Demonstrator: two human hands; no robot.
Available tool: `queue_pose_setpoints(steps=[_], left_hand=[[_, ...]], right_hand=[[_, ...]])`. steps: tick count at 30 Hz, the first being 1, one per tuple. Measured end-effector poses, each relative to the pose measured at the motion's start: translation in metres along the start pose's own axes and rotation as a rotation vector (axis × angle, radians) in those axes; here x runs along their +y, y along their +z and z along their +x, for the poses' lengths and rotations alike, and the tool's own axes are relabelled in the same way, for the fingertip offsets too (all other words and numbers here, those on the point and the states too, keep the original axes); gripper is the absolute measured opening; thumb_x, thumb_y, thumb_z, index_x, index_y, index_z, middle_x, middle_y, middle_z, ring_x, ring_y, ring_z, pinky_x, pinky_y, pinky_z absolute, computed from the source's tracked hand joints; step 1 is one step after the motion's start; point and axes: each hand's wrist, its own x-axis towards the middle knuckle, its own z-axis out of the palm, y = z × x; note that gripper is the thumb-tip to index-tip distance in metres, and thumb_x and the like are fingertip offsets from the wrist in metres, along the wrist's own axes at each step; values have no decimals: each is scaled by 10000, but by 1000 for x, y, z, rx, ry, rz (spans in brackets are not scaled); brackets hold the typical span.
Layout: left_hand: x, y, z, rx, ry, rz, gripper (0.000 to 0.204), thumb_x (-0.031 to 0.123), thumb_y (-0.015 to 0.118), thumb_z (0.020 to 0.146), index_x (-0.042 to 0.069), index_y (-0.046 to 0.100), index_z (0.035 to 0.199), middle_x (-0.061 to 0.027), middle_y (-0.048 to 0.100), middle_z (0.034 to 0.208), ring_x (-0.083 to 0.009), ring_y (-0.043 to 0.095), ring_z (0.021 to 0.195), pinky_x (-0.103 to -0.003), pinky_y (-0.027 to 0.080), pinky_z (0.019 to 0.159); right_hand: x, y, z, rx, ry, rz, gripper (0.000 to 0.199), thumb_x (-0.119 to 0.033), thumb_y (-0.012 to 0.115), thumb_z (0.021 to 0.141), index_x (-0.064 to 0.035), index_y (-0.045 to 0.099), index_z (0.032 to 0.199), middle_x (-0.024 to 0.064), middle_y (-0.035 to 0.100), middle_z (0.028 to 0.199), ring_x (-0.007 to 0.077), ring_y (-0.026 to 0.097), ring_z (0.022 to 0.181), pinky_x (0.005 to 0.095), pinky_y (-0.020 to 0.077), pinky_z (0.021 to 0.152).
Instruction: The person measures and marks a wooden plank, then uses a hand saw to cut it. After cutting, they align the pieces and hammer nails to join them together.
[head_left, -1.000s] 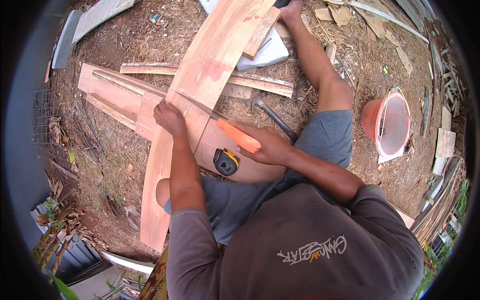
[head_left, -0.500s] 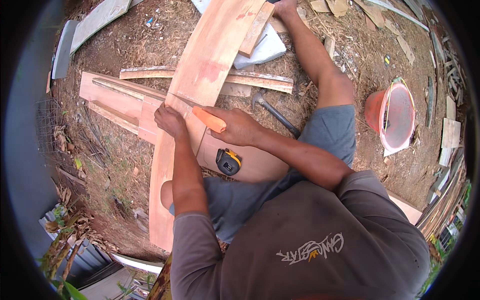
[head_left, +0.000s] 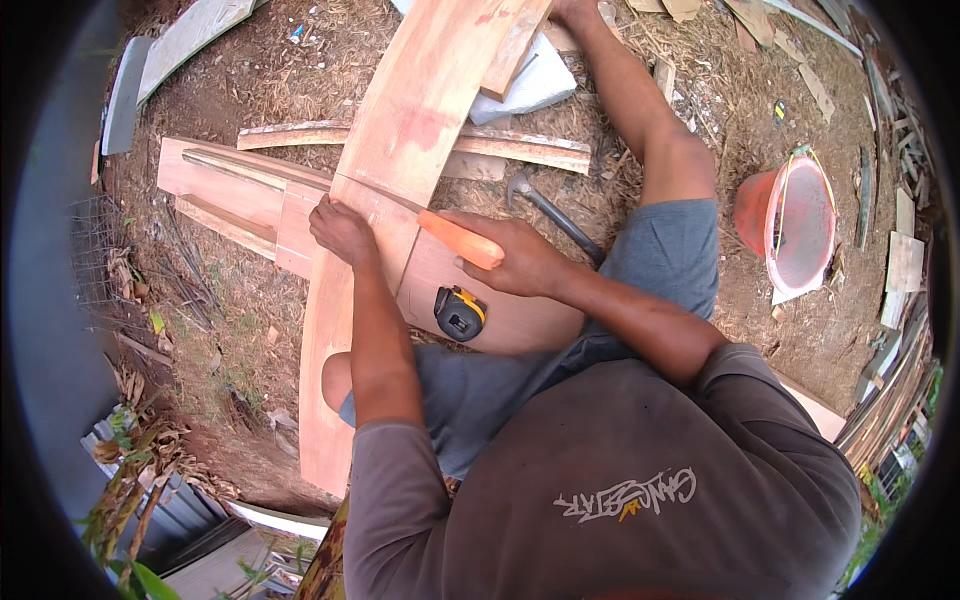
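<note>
A long, wide wooden plank (head_left: 408,110) runs from the top of the view down past my left knee. My right hand (head_left: 520,252) is wrapped round the orange handle of a handsaw (head_left: 462,240). Seen nearly edge-on, its thin blade lies across the plank along a dark line. Just below that line my left hand (head_left: 343,232) grips the plank's left edge, fingers bent over it. A black and yellow tape measure (head_left: 460,314) rests on a wooden board (head_left: 530,318) between my legs. Beyond my right hand lies a claw hammer (head_left: 556,220).
Another board with strips (head_left: 225,188) extends left beneath the plank. A rough timber strip (head_left: 525,150) crosses under it. A white block (head_left: 540,85) lies near my right foot. At right stands a red bucket (head_left: 755,215); scrap wood (head_left: 905,265) lines the far right.
My right hand has pulled the handsaw back toward the lower right, away from the plank. My left hand stays on the plank's edge.
</note>
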Motion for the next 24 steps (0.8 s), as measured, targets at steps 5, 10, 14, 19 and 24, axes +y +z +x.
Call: queue_pose_setpoints(steps=[5, 10, 14, 19, 24], left_hand=[[2, -6, 2, -35, -9, 15, 328, 228, 497, 1048, 48, 668, 1263, -193, 603, 1187, -383, 559, 1126, -523, 436, 986], [1, 2, 1, -44, -44, -1, 337, 228, 489, 1047, 34, 667, 1257, -200, 600, 1192, -389, 559, 1121, -524, 438, 982], [2, 3, 0, -31, -28, 7, 334, 224, 490, 1047, 28, 667, 1252, -205, 601, 1195, -391, 559, 1121, -519, 441, 981], [7, -7, 1, -21, -9, -13, 326, 224, 504, 1043, 26, 676, 1237, -211, 621, 1151, -399, 571, 1092, -521, 453, 961], [10, -8, 3, -10, -21, 19, 318, 227, 516, 1042, 26, 698, 1207, -206, 626, 1137, -396, 582, 1065, -525, 461, 939]], right_hand=[[9, -10, -33, -160, 24, -14, 730, -181, 734, 892, -124, 429, 1553, 206, 688, 1268, 401, 703, 1048, 451, 568, 896], [-16, -95, -240, -179, 152, -46, 791, -157, 761, 895, -143, 377, 1586, 110, 563, 1507, 322, 649, 1251, 386, 539, 1059], [-21, -70, -178, -102, 40, -15, 822, -63, 769, 858, -111, 385, 1583, 121, 576, 1499, 332, 678, 1209, 387, 538, 1059], [16, 33, 21, -11, -55, -49, 748, -180, 755, 856, -162, 451, 1539, 173, 673, 1317, 426, 699, 1004, 470, 577, 867], [-1, -29, -84, -90, 63, 55, 762, -192, 739, 885, -197, 409, 1571, 167, 687, 1297, 435, 694, 1032, 461, 565, 927]])
